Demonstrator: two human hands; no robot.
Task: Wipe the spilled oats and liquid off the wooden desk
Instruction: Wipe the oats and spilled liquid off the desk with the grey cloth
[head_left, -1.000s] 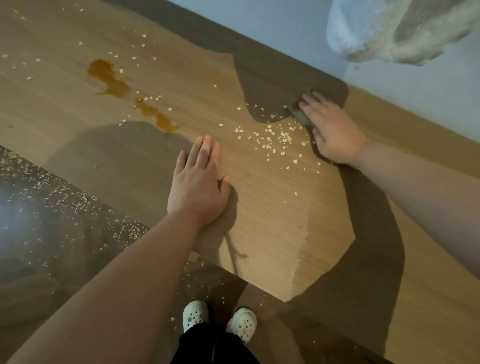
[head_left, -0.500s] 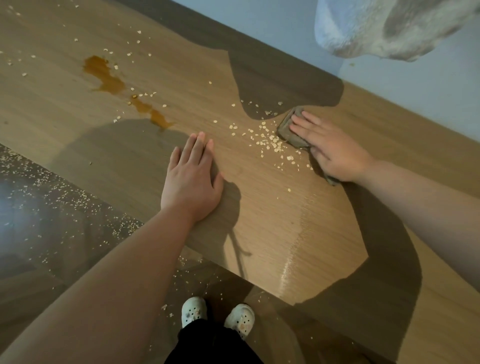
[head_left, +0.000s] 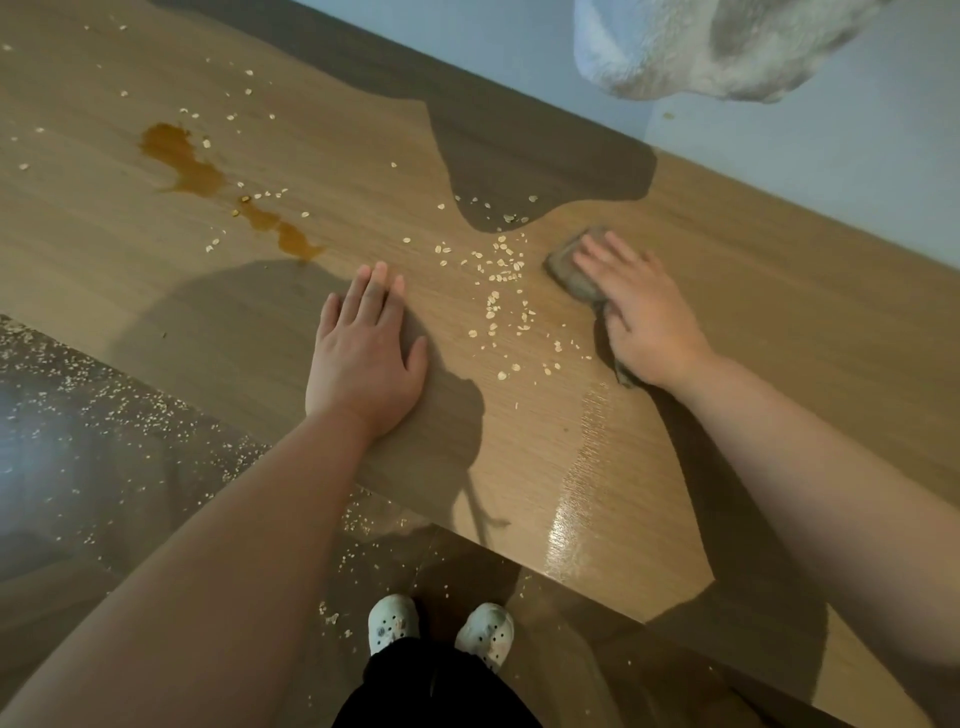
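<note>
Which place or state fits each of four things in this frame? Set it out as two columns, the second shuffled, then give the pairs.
Column A
1. left hand
2. right hand
3. liquid
4. oats

Column B
a. amber puddle, to the left of both hands
b. flat on the bare desk, holding nothing
c. loose flakes, thickest between the two hands
d. pressing a cloth onto the desk

Pairs: 1-b, 2-d, 3-a, 4-c
</note>
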